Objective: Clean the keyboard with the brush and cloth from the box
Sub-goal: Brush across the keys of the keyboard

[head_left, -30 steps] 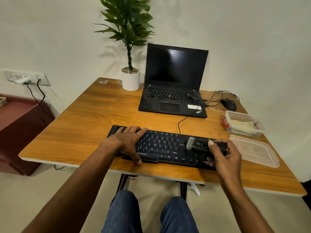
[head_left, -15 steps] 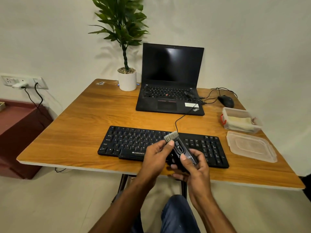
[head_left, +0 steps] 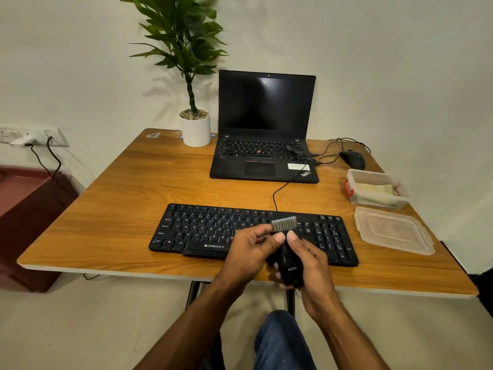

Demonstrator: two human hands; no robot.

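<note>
- The brush [head_left: 285, 247] is off the keyboard [head_left: 202, 231] now; a second ago the right hand [head_left: 310, 265] swept it over the keyboard's right end while the left hand [head_left: 253, 252] pressed flat on the keys.
- Both hands have since met in front of the keyboard's middle, above its near edge, with the brush between them.
- The right hand is closed round the black brush body, thumb up near the head; the left hand pinches just under the grey bristles, which point up and away from the keys.
- This looks like a pause in brushing to adjust or inspect the head, or clear it of dust; which one cannot be told.
- The keyboard lies flat on the tabletop [head_left: 112, 209], its cable running back to the laptop [head_left: 264, 134].
- The box [head_left: 354, 198] stands open, well to the right of the keyboard's far corner, with the pale cloth [head_left: 376, 192] inside; the lid [head_left: 392, 231] lies just nearer, beside the keyboard's right end.
- The cloth is untouched, so the wiping step is not yet begun.
</note>
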